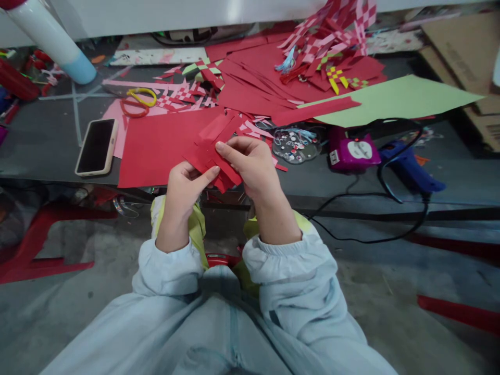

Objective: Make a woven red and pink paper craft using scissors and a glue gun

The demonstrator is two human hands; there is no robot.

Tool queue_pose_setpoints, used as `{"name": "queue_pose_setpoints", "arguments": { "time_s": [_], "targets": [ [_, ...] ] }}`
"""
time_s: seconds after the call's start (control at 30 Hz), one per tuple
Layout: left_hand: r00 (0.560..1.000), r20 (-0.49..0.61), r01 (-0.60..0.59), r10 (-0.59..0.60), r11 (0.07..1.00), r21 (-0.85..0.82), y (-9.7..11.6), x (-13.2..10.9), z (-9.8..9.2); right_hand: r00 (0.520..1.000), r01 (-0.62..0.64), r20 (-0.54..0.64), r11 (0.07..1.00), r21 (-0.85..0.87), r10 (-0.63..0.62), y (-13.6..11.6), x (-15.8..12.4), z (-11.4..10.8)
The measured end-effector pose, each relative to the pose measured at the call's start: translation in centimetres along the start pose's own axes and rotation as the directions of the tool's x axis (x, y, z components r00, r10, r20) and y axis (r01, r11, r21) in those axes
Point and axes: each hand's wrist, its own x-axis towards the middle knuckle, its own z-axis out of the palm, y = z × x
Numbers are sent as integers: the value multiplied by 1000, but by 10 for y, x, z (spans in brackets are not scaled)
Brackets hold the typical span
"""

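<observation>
Pinching red paper strips point(208, 151), flat, crossing, straight-edged

Soft, dim light with stretched edges

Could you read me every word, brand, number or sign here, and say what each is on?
None can be read with certainty.
White oval label on the purple box: lettering too small and blurred.
Small white square label on the same box: dark marks, too small.
Brown cardboard: faint printing, too blurred.
</observation>
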Motion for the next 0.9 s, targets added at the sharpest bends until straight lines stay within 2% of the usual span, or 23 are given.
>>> {"name": "queue_pose_setpoints", "arguments": {
  "time_s": [0.5, 0.9],
  "targets": [
    [1000, 25, -6, 5, 999, 43, -1, 0, -1, 1000, 22, 4, 999, 33, -22, 2, 1, -1],
    [1000, 13, -9, 8, 1000, 30, -2, 2, -3, 1000, 20, 6, 999, -33, -20, 0, -1, 0]
  ]
}}
